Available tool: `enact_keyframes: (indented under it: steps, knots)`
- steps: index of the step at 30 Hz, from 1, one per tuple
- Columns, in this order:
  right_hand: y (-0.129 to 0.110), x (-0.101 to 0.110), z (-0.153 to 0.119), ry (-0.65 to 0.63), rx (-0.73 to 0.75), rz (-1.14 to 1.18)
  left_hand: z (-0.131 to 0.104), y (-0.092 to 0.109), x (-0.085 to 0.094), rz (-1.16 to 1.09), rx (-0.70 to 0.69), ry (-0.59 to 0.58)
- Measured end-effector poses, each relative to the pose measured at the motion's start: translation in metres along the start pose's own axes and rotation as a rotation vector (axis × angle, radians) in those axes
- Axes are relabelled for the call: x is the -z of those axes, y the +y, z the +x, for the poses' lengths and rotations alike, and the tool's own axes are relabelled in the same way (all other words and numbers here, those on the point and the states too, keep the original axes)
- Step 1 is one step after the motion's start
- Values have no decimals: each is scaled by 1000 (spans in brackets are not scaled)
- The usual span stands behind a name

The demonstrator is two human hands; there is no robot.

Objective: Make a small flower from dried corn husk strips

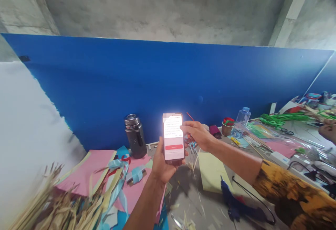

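Upright in my left hand is a phone, its screen lit with white text above and a red button lower down. The fingers wrap round its back and show at its right edge. My right hand reaches in from the right, with a fingertip at the screen's right edge; its fingers are close together, and nothing else shows in them. Behind the phone rises a blue partition. A dark thermos stands to the left of it.
Dried stalks and pink paper lie at left. A blue glue gun, yellow paper, a plastic bottle, a small pot and a power strip are on the right. Another person's hand shows at far right.
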State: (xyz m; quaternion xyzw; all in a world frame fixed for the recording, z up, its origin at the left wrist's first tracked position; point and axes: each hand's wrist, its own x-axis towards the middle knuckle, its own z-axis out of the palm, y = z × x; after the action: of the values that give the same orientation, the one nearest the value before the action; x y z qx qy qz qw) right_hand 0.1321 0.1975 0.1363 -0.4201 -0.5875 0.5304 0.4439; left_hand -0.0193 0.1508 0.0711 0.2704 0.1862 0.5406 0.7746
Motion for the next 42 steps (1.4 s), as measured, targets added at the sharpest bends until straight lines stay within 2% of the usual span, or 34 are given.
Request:
enact_keyframes:
  steps: [11, 18, 29, 35, 42]
  knots:
    - [4, 3, -2, -57, 13, 14, 1, -2, 4, -20, 7, -58]
    - [3, 3, -4, -58, 53, -7, 2, -3, 5, -12, -6, -32]
    - [2, 4, -7, -110, 57, 35, 1, -2, 3, -14, -7, -54]
    - [1, 3, -5, -76, 10, 3, 0, -2, 3, -16, -5, -46]
    - [4, 2, -3, -39, 20, -43, 3, -4, 7, 0, -9, -72]
